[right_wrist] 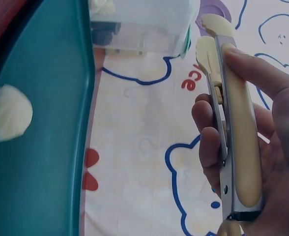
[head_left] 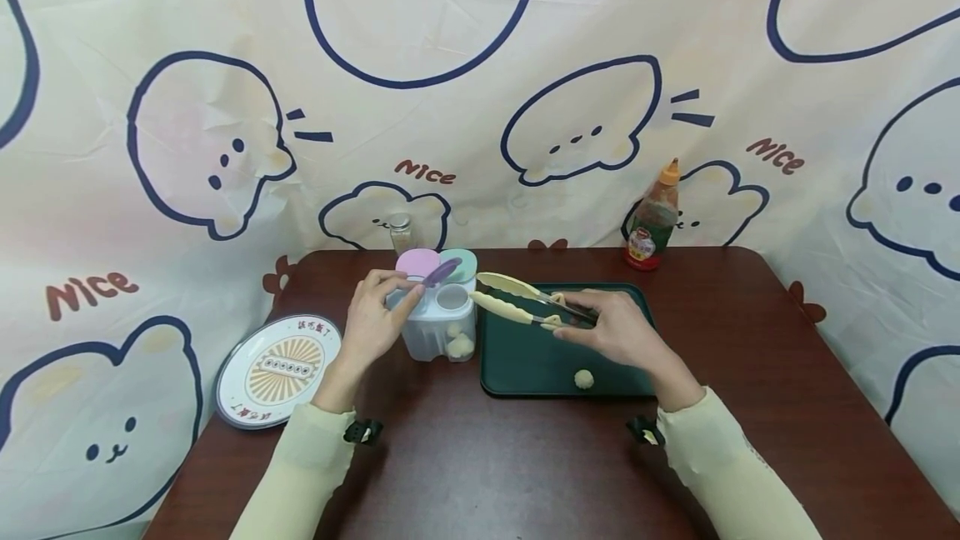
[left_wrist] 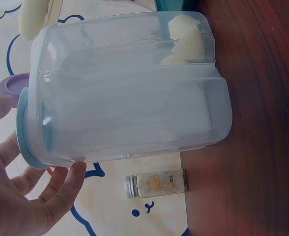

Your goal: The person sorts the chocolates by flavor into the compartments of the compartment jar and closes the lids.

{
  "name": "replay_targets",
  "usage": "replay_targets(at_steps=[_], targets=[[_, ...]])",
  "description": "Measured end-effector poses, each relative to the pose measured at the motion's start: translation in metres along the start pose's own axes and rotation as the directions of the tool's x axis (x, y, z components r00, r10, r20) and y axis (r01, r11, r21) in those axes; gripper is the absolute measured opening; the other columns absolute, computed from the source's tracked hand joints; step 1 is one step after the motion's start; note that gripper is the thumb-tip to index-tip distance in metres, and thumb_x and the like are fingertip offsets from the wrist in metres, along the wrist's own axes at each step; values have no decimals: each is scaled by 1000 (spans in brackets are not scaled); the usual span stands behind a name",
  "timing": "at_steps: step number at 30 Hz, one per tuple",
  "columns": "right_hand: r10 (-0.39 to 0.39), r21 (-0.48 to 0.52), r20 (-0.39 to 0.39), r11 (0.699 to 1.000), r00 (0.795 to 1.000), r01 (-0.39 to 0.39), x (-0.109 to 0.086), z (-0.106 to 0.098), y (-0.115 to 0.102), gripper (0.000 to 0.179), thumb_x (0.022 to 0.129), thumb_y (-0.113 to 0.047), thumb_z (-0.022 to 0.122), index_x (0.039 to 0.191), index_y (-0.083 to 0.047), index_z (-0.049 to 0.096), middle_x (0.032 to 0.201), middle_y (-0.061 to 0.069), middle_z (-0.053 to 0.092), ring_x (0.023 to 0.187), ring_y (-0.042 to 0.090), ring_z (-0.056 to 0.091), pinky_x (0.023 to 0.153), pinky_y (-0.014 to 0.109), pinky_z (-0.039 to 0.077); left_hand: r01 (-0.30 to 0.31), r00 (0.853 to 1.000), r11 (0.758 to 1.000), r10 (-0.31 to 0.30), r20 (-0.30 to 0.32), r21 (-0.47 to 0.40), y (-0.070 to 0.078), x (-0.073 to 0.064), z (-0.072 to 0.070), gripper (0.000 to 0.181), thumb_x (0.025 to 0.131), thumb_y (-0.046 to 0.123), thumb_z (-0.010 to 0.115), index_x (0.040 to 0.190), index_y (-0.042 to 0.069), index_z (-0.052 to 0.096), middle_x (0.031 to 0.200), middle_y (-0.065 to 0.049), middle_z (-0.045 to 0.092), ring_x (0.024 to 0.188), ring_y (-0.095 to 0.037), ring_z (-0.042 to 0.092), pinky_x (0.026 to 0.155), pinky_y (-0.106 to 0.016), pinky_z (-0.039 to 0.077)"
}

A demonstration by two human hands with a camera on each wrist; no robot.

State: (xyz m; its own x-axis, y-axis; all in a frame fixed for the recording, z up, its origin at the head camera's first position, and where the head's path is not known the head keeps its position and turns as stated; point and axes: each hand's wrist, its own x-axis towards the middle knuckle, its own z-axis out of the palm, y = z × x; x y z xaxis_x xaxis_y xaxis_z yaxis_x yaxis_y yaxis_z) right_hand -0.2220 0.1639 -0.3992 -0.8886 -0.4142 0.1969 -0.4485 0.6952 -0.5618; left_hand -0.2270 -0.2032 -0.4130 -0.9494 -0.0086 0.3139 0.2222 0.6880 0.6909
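Note:
My left hand (head_left: 375,311) is at the top of a clear container (head_left: 431,336); thumb and index finger pinch the edge of its raised purple lid (head_left: 442,272). The other fingers lie by the container's light blue lid (left_wrist: 29,130) in the left wrist view. Beside the purple lid is a round uncovered opening (head_left: 452,298). Several pale bun-like pieces (left_wrist: 187,38) lie at the bottom of one compartment. My right hand (head_left: 618,327) grips cream-tipped tongs (head_left: 525,300), their parted tips pointing at the container with nothing between them. A white pleated bun-like piece (right_wrist: 11,113) lies on the green tray.
The dark green tray (head_left: 525,365) lies right of the container. A round patterned plate (head_left: 247,402) is at the left. A small glass seasoning jar (head_left: 401,232) stands behind the container, and a sauce bottle (head_left: 651,227) with an orange cap stands at the back right.

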Motion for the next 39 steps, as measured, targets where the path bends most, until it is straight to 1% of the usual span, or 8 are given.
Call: replay_targets(at_steps=[3, 9, 16, 23, 26, 31, 34, 39], targets=[[7, -20, 4, 1000, 1000, -7, -5, -5, 6, 55, 83, -40, 80, 132, -17, 66, 90, -2, 68, 70, 12, 53, 57, 25, 43, -2, 1000, 1000, 2, -4, 3, -1, 0, 1, 44, 94, 49, 63, 110, 10, 74, 131, -9, 58, 120, -29, 48, 97, -52, 42], [23, -55, 21, 998, 1000, -21, -15, -12, 21, 56, 83, -42, 80, 131, -15, 67, 101, 1, 71, 80, 14, 53, 62, 27, 41, 5, 1000, 1000, -5, 2, -2, 0, 0, 0, 45, 94, 49, 63, 111, 9, 73, 132, -9, 57, 121, -29, 47, 99, -53, 42], [13, -64, 45, 998, 999, -10, -27, -18, 36, 52, 84, -43, 79, 128, -17, 69, 94, 0, 70, 75, 13, 53, 59, 25, 42, 0, 1000, 1000, 0, -3, -7, 0, -1, 0, 44, 94, 48, 64, 110, 8, 74, 131, -9, 58, 121, -30, 48, 99, -53, 41], [23, -76, 58, 997, 998, -19, -37, -26, 50, 54, 82, -43, 80, 128, -16, 69, 100, 5, 73, 78, 16, 56, 61, 25, 44, -2, 1000, 1000, 2, -8, -4, 0, 0, 0, 44, 94, 48, 64, 111, 9, 74, 130, -9, 59, 121, -29, 48, 98, -52, 42], [26, -80, 66, 997, 997, -20, -41, -29, 55, 54, 82, -43, 80, 128, -16, 69, 101, 5, 73, 79, 16, 57, 63, 24, 46, -4, 1000, 1000, 4, -10, -2, 0, 0, 0, 43, 94, 48, 64, 111, 9, 74, 130, -9, 59, 121, -30, 48, 98, -52, 42], [19, -88, 71, 996, 997, -13, -48, -33, 64, 54, 83, -43, 80, 128, -18, 69, 109, 2, 74, 83, 12, 60, 69, 24, 51, -3, 1000, 1000, 3, -12, -2, -1, 1, 1, 43, 94, 48, 64, 110, 9, 74, 130, -9, 58, 120, -29, 49, 97, -51, 42], [23, -95, 75, 995, 997, -16, -53, -35, 71, 54, 83, -45, 79, 128, -18, 69, 111, 1, 74, 85, 12, 60, 71, 24, 51, -4, 1000, 1000, 4, -12, 2, -2, 1, 1, 44, 94, 49, 63, 111, 10, 74, 130, -8, 58, 120, -28, 49, 96, -50, 43], [41, -107, 100, 994, 994, -31, -61, -39, 85, 58, 83, -50, 77, 129, -16, 68, 112, 2, 73, 86, 13, 60, 70, 24, 50, 2, 1000, 1000, -2, -7, -4, -1, 1, 0, 45, 94, 49, 63, 112, 9, 74, 131, -9, 58, 121, -29, 48, 98, -51, 43]])
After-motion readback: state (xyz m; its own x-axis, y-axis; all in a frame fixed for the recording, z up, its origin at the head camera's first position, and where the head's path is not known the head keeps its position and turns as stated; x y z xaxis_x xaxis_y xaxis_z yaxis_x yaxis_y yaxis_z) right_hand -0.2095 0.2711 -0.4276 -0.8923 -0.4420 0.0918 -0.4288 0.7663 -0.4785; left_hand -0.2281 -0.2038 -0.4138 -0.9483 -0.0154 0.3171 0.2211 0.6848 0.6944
